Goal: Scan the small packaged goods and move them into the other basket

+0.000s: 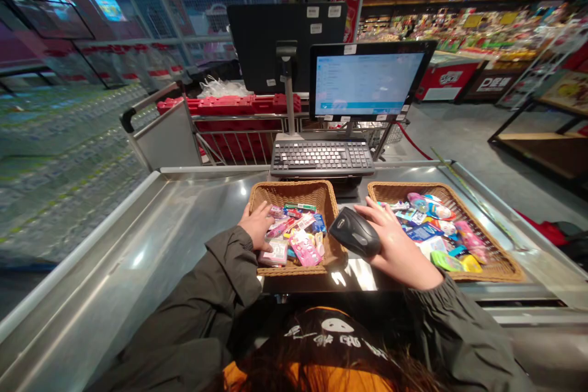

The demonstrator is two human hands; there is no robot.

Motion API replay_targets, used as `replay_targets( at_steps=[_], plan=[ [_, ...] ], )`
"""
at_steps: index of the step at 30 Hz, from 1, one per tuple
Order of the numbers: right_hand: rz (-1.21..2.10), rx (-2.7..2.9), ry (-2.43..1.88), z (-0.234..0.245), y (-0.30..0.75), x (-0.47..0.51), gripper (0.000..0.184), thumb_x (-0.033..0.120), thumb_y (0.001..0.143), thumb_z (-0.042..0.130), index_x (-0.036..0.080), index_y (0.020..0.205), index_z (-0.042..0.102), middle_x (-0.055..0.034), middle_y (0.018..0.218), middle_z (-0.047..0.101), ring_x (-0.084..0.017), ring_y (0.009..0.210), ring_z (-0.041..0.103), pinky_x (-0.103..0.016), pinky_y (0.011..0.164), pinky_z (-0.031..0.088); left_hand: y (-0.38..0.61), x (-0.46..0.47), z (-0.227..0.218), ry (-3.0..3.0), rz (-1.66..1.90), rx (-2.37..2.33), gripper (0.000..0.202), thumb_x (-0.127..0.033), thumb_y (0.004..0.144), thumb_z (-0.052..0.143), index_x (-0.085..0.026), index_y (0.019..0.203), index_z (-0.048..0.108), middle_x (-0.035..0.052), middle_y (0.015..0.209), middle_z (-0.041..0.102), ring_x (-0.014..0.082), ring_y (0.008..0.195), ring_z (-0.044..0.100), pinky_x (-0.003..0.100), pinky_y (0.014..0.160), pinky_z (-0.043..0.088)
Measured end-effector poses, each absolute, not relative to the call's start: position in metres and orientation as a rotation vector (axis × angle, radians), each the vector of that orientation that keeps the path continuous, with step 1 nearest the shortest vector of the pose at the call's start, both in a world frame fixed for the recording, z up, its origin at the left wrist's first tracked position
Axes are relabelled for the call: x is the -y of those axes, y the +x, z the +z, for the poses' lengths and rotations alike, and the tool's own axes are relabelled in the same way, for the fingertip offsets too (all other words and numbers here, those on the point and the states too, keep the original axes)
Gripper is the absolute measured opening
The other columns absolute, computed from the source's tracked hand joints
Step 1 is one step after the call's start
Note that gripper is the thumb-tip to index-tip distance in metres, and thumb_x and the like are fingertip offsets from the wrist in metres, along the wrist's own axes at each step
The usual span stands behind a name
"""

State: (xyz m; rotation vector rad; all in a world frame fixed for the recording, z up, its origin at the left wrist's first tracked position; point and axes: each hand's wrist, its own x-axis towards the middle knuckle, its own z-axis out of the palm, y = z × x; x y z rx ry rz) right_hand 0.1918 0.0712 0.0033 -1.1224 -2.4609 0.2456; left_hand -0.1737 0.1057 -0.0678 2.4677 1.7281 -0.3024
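Note:
My right hand (395,240) is closed around a black handheld barcode scanner (354,231), held between two wicker baskets with its head pointing left. My left hand (257,224) reaches into the left basket (294,191) and rests with curled fingers on the small packaged items (296,234) inside, touching a pink packet. Whether it grips one I cannot tell. The right basket (498,260) holds several colourful packets (434,226).
Behind the baskets stand a keyboard (321,157), a lit monitor (367,82) and a second dark screen (275,43). A shopping cart (184,128) with red baskets is at the back left. The steel counter (138,251) has raised side rims.

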Motion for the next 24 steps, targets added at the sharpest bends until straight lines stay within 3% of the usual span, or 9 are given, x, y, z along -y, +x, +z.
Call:
replay_targets(
  at_steps=[11,14,19,24],
  plan=[
    [0.135,2.281,-1.278,0.008,0.256,-0.065,0.052,0.023,0.078,0.057,0.020,0.130,0.052,-0.0136,0.144,0.047,-0.037,0.145,0.026,-0.063,0.116,0.022,-0.085,-0.121,0.000,2.885,0.103,-1.370,0.043,-0.043,0.076,0.071,-0.021,0.112,0.064,0.0156,0.151,0.041,0.0342,0.145,0.025,0.069,0.113,0.010],
    [0.064,2.216,-1.362,0.013,0.280,-0.062,0.048,0.024,0.080,0.056,0.021,0.127,0.054,-0.0125,0.145,0.046,-0.037,0.145,0.025,-0.061,0.116,0.022,-0.046,-0.131,0.008,2.943,0.200,-1.223,0.040,-0.043,0.077,0.070,-0.022,0.111,0.064,0.0149,0.152,0.039,0.0343,0.146,0.024,0.068,0.114,0.008],
    [0.023,2.071,-1.520,0.017,0.317,-0.055,0.060,0.027,0.080,0.057,0.021,0.138,0.043,-0.0136,0.143,0.049,-0.038,0.143,0.028,-0.065,0.114,0.023,0.022,-0.154,0.006,2.999,0.261,-1.049,0.042,-0.042,0.076,0.073,-0.019,0.110,0.065,0.0176,0.152,0.037,0.0360,0.145,0.023,0.069,0.114,0.009],
    [-0.006,1.997,-1.589,0.015,0.349,-0.049,0.062,0.026,0.079,0.058,0.022,0.138,0.043,-0.0144,0.143,0.047,-0.040,0.144,0.027,-0.068,0.111,0.023,0.083,-0.171,-0.005,3.023,0.180,-0.873,0.043,-0.041,0.076,0.072,-0.019,0.113,0.065,0.0166,0.151,0.039,0.0354,0.145,0.025,0.071,0.112,0.012]
  ],
)
